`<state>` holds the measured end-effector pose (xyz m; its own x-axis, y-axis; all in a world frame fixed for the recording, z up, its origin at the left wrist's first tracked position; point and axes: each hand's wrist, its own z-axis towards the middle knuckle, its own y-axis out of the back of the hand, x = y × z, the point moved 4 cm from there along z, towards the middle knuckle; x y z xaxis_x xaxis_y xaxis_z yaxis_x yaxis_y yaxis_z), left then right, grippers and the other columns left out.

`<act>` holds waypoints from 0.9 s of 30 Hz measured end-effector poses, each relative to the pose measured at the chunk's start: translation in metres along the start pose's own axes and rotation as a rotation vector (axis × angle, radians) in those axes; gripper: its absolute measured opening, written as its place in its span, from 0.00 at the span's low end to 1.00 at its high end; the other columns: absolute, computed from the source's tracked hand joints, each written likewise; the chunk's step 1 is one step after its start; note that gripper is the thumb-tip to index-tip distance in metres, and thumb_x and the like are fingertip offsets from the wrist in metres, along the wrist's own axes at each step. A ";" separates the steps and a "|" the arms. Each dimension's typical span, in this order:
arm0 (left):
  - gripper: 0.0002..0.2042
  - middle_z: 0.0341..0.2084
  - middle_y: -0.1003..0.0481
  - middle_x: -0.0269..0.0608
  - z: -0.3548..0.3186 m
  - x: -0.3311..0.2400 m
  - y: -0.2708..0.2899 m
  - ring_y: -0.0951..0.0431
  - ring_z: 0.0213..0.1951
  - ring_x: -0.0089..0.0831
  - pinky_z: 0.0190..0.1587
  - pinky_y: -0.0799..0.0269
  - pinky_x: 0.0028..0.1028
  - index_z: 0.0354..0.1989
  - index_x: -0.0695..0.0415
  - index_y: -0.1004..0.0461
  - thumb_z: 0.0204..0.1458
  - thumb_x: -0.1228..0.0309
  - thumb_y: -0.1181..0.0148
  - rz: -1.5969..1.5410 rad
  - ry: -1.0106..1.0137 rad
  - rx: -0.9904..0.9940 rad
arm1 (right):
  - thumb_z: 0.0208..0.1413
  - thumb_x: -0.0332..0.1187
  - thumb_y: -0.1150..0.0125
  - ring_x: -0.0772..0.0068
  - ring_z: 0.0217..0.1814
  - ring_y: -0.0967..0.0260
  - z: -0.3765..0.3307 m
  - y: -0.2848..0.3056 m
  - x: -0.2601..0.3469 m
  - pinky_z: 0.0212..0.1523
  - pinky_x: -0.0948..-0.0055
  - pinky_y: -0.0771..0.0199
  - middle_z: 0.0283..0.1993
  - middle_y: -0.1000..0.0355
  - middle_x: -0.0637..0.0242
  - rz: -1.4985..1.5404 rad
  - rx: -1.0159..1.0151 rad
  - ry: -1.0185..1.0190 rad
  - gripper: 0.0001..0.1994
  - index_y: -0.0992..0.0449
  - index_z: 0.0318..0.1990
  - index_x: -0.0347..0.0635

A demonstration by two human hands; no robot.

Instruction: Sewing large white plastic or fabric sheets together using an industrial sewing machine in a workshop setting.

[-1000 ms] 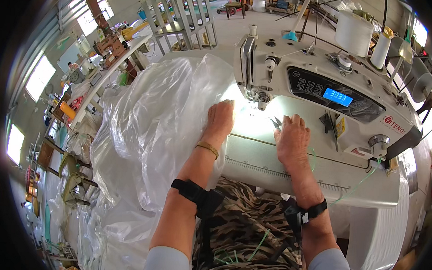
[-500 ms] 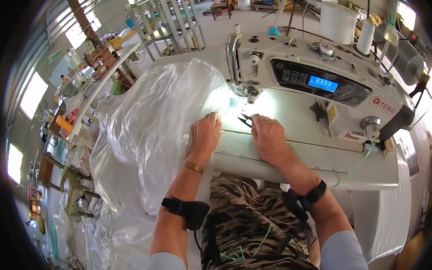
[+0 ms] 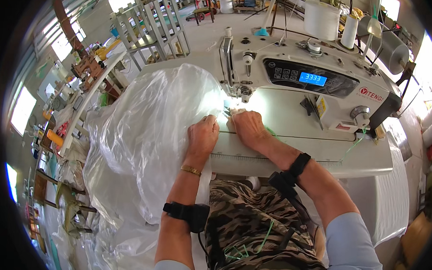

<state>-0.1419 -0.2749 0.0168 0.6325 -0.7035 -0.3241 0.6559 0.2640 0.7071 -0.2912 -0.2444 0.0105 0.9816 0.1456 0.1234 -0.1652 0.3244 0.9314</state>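
Observation:
My left hand (image 3: 203,138) is closed on the edge of a large translucent plastic sheet (image 3: 143,116), which bulges up at the left and hangs down over the table's front. My right hand (image 3: 248,130) is closed around small dark thread snips (image 3: 227,112); their tips point left, toward the sheet's edge near my left fingers. Both hands are just in front of the lit needle area of a white sewing machine (image 3: 389,88). My right fingers hide most of the snips, and glare blurs the spot under the needle.
A ruler strip (image 3: 253,159) runs along the front of the machine table (image 3: 291,149). Thread cones (image 3: 349,32) stand behind the machine. Grey metal racks (image 3: 155,30) are at the back left. Green thread scraps (image 3: 238,253) lie on my camouflage-patterned lap.
My right hand has moved left with the snips, bringing them up to the sheet's edge. My left hand stays closed at the sheet. The whole view has shifted slightly.

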 end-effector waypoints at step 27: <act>0.21 0.57 0.33 0.58 -0.142 -0.047 0.097 0.32 0.57 0.53 0.59 0.37 0.41 0.56 0.64 0.32 0.54 0.69 0.43 -0.071 0.087 0.051 | 0.65 0.37 0.56 0.50 0.60 0.33 -0.015 -0.009 0.046 0.61 0.58 0.35 0.56 0.29 0.50 0.294 -0.101 0.288 0.18 0.29 0.55 0.35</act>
<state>-0.0491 -0.1229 0.0117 0.6205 -0.6583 -0.4262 0.6798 0.1805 0.7109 -0.2463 -0.2269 0.0028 0.8270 0.4959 0.2648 -0.4567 0.3178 0.8309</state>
